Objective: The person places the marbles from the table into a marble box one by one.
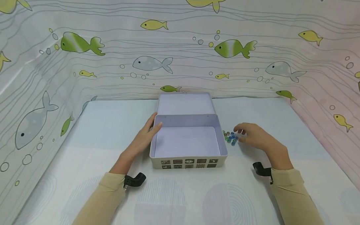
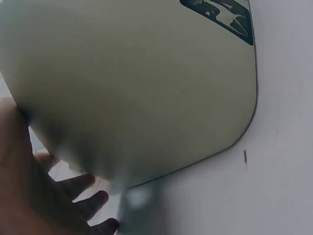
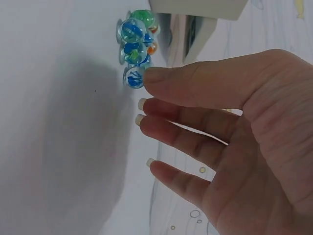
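Several marbles (image 1: 233,137) — right hand (image 1: 255,135) relaxed beside them — left hand (image 1: 144,136) gripping the box (image 1: 190,120).

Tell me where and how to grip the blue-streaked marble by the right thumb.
Probably best pinched across its widest part with the right hand, coming from the right, away from the box. The blue-streaked marble is a small ball at the cluster's edge, with other marbles crowding its box side.
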{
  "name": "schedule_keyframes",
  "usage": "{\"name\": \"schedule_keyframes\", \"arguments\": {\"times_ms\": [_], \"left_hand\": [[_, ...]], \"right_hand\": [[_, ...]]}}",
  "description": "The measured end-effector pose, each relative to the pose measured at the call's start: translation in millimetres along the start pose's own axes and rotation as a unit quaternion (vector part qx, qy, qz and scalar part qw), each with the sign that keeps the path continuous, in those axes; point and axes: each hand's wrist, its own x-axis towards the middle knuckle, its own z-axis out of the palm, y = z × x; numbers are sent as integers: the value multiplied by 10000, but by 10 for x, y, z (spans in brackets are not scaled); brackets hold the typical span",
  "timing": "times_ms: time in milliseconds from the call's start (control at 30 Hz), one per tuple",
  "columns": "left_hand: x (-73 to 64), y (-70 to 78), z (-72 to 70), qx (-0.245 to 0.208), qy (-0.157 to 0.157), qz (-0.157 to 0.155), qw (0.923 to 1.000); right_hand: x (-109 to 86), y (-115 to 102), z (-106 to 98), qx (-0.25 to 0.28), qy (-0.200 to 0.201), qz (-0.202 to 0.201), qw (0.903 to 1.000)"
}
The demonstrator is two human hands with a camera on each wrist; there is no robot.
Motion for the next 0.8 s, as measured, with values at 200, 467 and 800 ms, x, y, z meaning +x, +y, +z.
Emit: {"name": "schedule_keyframes", "arguments": {"times_ms": [200, 467, 800], "left_hand": [[-8, 16, 11, -349, -72, -32, 9994], [4, -21, 28, -767, -163, 87, 9969], [-5, -30, 58, -961, -172, 170, 9951]], "right_hand": [[26, 5, 34, 59, 2, -30, 10000], [62, 21, 83, 83, -39, 3, 10000], [91, 56, 121, 25, -27, -56, 10000]]}}
